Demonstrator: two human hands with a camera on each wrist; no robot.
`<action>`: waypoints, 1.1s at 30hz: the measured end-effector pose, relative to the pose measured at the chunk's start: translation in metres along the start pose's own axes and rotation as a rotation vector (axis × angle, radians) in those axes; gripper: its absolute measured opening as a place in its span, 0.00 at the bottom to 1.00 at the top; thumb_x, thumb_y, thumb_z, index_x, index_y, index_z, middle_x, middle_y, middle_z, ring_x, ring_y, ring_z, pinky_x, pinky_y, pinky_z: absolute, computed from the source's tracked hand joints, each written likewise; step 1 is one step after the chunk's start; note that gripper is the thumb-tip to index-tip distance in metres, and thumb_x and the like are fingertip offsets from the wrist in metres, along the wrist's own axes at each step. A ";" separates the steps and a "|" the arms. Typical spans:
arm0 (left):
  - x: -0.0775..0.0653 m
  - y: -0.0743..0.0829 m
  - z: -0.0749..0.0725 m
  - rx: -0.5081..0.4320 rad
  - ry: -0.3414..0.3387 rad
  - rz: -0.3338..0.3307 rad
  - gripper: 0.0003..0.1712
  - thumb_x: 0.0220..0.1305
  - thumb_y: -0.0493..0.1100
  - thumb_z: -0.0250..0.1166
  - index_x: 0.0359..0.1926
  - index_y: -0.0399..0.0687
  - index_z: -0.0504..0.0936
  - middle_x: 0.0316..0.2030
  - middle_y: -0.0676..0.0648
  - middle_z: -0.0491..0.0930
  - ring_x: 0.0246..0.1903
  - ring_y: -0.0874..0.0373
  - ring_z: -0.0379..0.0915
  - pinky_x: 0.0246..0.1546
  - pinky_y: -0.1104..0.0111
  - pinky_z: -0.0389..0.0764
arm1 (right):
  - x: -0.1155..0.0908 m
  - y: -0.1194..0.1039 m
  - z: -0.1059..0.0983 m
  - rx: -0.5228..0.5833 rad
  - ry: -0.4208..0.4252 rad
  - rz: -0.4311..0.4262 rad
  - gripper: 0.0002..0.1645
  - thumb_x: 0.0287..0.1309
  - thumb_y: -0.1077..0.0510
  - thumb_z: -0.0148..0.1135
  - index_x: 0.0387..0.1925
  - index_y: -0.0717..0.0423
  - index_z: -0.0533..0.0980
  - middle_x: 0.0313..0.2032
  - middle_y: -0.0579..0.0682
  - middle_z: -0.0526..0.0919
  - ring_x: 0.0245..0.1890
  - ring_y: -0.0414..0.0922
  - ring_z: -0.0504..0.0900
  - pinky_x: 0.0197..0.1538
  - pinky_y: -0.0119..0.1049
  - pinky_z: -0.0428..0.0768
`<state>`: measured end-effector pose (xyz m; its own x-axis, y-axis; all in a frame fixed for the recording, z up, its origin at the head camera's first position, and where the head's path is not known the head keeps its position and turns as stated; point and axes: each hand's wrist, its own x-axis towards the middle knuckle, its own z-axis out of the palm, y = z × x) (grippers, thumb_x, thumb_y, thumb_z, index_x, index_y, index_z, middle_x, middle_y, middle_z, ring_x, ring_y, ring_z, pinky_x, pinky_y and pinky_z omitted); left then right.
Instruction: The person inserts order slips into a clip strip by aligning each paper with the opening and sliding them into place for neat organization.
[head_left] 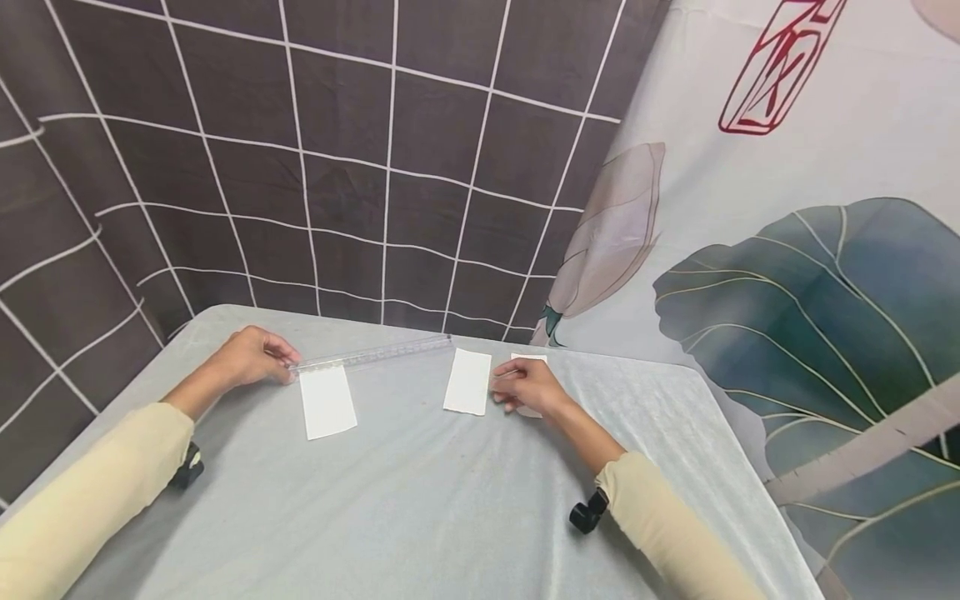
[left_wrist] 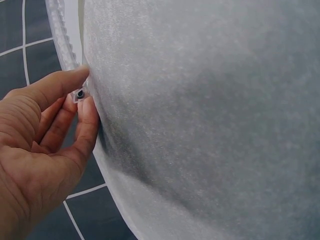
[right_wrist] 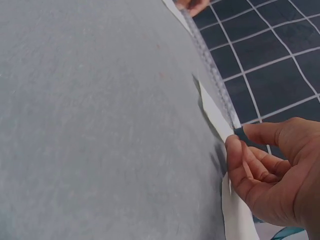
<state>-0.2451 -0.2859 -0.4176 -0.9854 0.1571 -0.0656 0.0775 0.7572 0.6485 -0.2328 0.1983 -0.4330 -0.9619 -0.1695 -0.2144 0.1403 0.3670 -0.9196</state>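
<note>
My left hand point(head_left: 258, 357) pinches the near end of a clear plastic ruler point(head_left: 375, 353) between thumb and fingers. A small hole shows at that end in the left wrist view, beside the fingertips point(left_wrist: 82, 72). The ruler slants across the back of the table and overlaps the top edge of the left white card point(head_left: 328, 404). Its far end reaches the top of the middle white card point(head_left: 468, 382). My right hand point(head_left: 529, 385) is over the right white card point(head_left: 531, 360), partly hiding it. Its fingers are loosely bent beside the middle card, with thumb and index finger apart.
A pale grey cloth covers the table point(head_left: 420, 508). Behind it hangs a dark curtain point(head_left: 337, 200) with a white grid. On the right is a white curtain point(head_left: 705, 175) with a large leaf print. Black camera mounts point(head_left: 588, 511) sit at both wrists.
</note>
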 end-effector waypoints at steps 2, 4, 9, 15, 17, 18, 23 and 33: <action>0.000 0.000 0.000 0.001 0.000 0.001 0.21 0.51 0.32 0.83 0.48 0.29 0.92 0.41 0.37 0.95 0.36 0.64 0.81 0.40 0.71 0.79 | -0.001 0.001 -0.003 0.014 0.003 0.000 0.22 0.72 0.64 0.70 0.62 0.72 0.81 0.37 0.50 0.91 0.32 0.37 0.89 0.35 0.31 0.87; 0.000 0.000 -0.001 0.001 -0.003 0.000 0.22 0.51 0.32 0.83 0.48 0.28 0.92 0.41 0.36 0.95 0.35 0.64 0.81 0.39 0.71 0.79 | -0.003 0.002 -0.007 0.025 0.004 -0.003 0.23 0.72 0.64 0.70 0.63 0.73 0.80 0.37 0.49 0.92 0.31 0.37 0.89 0.34 0.30 0.87; 0.000 -0.002 -0.001 -0.006 -0.006 -0.006 0.22 0.51 0.32 0.83 0.49 0.28 0.92 0.42 0.35 0.95 0.35 0.64 0.80 0.39 0.71 0.79 | -0.004 0.004 -0.015 0.048 0.012 0.015 0.24 0.73 0.64 0.70 0.65 0.73 0.79 0.38 0.49 0.92 0.32 0.37 0.89 0.35 0.29 0.87; 0.001 -0.003 0.000 -0.010 -0.004 -0.012 0.22 0.51 0.32 0.83 0.49 0.29 0.93 0.41 0.38 0.95 0.35 0.64 0.81 0.39 0.71 0.79 | -0.007 0.006 -0.022 0.066 0.027 0.027 0.24 0.73 0.65 0.71 0.63 0.75 0.78 0.37 0.50 0.91 0.30 0.37 0.89 0.34 0.29 0.87; 0.001 -0.003 0.000 -0.012 -0.006 -0.010 0.22 0.51 0.32 0.83 0.49 0.29 0.92 0.41 0.38 0.95 0.35 0.64 0.81 0.39 0.72 0.79 | -0.008 0.009 -0.025 0.061 0.039 0.030 0.24 0.72 0.65 0.71 0.62 0.76 0.78 0.36 0.49 0.89 0.30 0.37 0.88 0.33 0.29 0.87; 0.001 -0.003 0.000 -0.014 -0.007 -0.008 0.22 0.51 0.32 0.83 0.48 0.29 0.92 0.41 0.38 0.95 0.35 0.64 0.81 0.39 0.72 0.79 | -0.009 0.010 -0.026 0.056 0.045 0.033 0.23 0.72 0.65 0.71 0.62 0.76 0.78 0.36 0.49 0.88 0.30 0.37 0.88 0.33 0.29 0.87; 0.001 -0.001 0.000 -0.019 -0.011 -0.003 0.22 0.50 0.32 0.83 0.48 0.29 0.92 0.40 0.38 0.95 0.35 0.64 0.81 0.39 0.71 0.80 | -0.012 0.015 -0.033 0.024 0.065 0.040 0.23 0.71 0.64 0.71 0.61 0.75 0.79 0.35 0.48 0.88 0.30 0.37 0.88 0.33 0.29 0.86; 0.001 -0.001 0.001 -0.012 -0.007 -0.021 0.21 0.50 0.32 0.83 0.48 0.30 0.93 0.38 0.40 0.94 0.36 0.61 0.81 0.40 0.68 0.80 | -0.013 0.022 -0.047 -0.049 0.105 0.048 0.22 0.71 0.62 0.72 0.60 0.72 0.80 0.36 0.50 0.93 0.30 0.36 0.88 0.31 0.29 0.84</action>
<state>-0.2463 -0.2861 -0.4190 -0.9858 0.1452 -0.0844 0.0548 0.7529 0.6559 -0.2280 0.2512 -0.4349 -0.9741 -0.0551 -0.2195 0.1773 0.4167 -0.8916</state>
